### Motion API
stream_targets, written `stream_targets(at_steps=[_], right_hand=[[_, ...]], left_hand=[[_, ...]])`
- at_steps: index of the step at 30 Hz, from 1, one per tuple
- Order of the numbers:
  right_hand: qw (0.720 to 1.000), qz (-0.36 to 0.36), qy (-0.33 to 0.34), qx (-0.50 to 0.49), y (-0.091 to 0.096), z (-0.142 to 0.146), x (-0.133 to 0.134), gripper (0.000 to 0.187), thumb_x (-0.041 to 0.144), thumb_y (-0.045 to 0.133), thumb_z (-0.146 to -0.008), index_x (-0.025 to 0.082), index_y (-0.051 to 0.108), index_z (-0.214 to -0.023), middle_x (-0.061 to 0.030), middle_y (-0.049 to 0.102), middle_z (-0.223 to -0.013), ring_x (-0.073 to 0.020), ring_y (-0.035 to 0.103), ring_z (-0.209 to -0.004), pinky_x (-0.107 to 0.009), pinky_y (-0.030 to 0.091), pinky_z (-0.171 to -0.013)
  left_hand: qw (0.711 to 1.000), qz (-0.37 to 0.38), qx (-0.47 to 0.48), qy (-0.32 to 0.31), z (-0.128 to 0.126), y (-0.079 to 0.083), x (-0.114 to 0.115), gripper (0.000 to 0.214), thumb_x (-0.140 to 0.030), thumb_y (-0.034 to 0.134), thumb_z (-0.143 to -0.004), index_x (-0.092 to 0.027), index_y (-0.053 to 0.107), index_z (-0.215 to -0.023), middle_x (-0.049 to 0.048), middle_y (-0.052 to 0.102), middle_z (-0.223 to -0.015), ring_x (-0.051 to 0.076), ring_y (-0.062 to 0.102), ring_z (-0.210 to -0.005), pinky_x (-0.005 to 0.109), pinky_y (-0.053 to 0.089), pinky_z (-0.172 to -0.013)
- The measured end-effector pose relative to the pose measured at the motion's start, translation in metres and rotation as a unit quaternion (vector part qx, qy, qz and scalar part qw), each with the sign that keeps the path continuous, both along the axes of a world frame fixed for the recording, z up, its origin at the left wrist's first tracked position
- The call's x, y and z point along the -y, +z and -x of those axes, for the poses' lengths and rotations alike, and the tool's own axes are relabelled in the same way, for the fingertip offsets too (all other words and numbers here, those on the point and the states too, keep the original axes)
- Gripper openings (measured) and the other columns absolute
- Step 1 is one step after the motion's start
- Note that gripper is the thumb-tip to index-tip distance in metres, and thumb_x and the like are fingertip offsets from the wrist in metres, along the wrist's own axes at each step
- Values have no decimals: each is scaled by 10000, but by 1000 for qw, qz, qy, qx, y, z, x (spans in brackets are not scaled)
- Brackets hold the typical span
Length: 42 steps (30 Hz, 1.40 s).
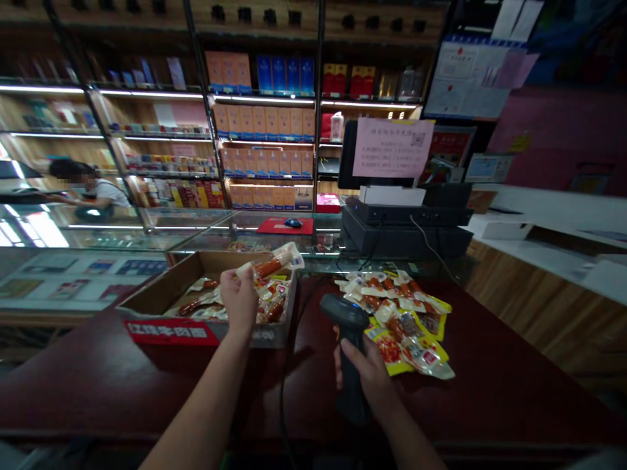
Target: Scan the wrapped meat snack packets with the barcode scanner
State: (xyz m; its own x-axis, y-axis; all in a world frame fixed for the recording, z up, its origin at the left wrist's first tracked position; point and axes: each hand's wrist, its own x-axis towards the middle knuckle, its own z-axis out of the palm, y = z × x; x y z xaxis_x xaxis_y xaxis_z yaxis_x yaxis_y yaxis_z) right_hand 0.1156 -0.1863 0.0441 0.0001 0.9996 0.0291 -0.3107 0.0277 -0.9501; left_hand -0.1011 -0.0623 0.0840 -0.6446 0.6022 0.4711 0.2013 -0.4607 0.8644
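Plainly, counted two bare hands, both full. Saw one left hand (239,297) curled tightly around the near end of one long, clear-and-white plastic packet of reddish-brown food (277,260), over one open, brown cardboard box with a red front label (171,331). Could not count the similar packets inside, overlapping and partly covered by the left hand. Saw one right hand (369,372) wrapped around the handle of one dark grey, gun-shaped plastic scanner (343,313). Found one loose heap of clear-and-white packets (396,287) just beyond and right of the scanner, on the glossy dark red counter (490,365), with at least two flat, bright yellow packets (389,349) among them; could not number the rest.

Noted one thin black cable (283,385) across the counter, between box and scanner. Farther back, noticed one black monitor (349,156) blocking part of the shelves, largely covered by one printed pink sheet (392,147); also one dark mouse (292,223) on one red mat (272,226), four tall blue boxes (278,75) on a shelf, and one person (110,192) at far left.
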Motion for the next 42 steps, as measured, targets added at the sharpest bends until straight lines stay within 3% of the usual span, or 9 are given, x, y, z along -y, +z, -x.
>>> stream_targets(at_steps=[5,10,13,17,23,28,33,38,42], right_hand=[[997,-10,70,-12,8,32,-10,488,535,678,-643,163,524,-919,60,560,-505,-84,487,-330,-197,425,-322],[995,-22,93,-3,14,43,-9,448,522,664,-661,155,535,-883,60,545,-482,-84,479,-329,-197,420,-326],[996,-18,81,-10,10,37,-8,460,515,667,-662,157,533,-917,60,549,-501,-86,481,-335,-204,425,-331],[999,-10,33,-16,-5,14,-7,458,505,666,-676,167,531,-955,52,567,-529,-95,493,-348,-216,431,-342],[995,-3,-100,-19,-32,-41,-2,357,506,689,-659,192,549,-759,46,556,-503,-110,497,-363,-232,431,-360],[975,-22,-217,-44,-49,-72,2,345,503,679,-671,198,524,-715,41,575,-508,-114,504,-360,-226,418,-347],[970,-41,-232,-56,-54,-76,3,314,477,658,-706,203,509,-736,48,573,-525,-114,513,-371,-229,430,-367],[972,-31,-224,-60,-55,-75,2,321,481,660,-702,209,500,-766,54,579,-537,-117,514,-351,-230,412,-339],[972,-33,-221,-69,-56,-75,2,319,477,662,-697,209,502,-759,56,574,-524,-122,516,-343,-239,419,-340]], left_hand=[[995,6,-44,94,45,-10,-6,282,-310,563,-749,-147,493,-969,43,582,-875,177,587,-862,354,453,-828],[982,-76,-120,126,39,-5,2,509,-210,596,-724,-147,417,-1196,142,413,-1321,224,323,-1299,402,207,-1099],[981,-111,-136,82,16,-1,8,490,-205,578,-751,-169,421,-1213,135,358,-1379,221,317,-1300,412,262,-1078],[979,-130,-140,-71,-35,-7,11,361,-225,540,-786,-188,482,-1140,133,412,-1333,221,420,-1220,394,406,-958],[921,51,-216,-319,-123,-37,-6,198,-297,536,-775,-168,603,-908,69,657,-893,178,607,-829,321,471,-773],[844,240,-362,-314,-179,-47,-32,394,-459,433,-816,-130,646,-770,159,685,-845,242,632,-831,311,441,-725],[794,361,-406,-273,-216,-43,-51,617,-652,379,-754,-104,659,-796,245,663,-942,316,628,-925,333,442,-713],[831,318,-361,-278,-230,-50,-59,277,-423,563,-718,-151,588,-673,149,671,-782,255,639,-804,309,447,-668],[879,230,-99,-406,-217,-50,-52,233,-295,569,-694,-190,405,-564,-15,496,-506,136,549,-530,252,431,-543]])
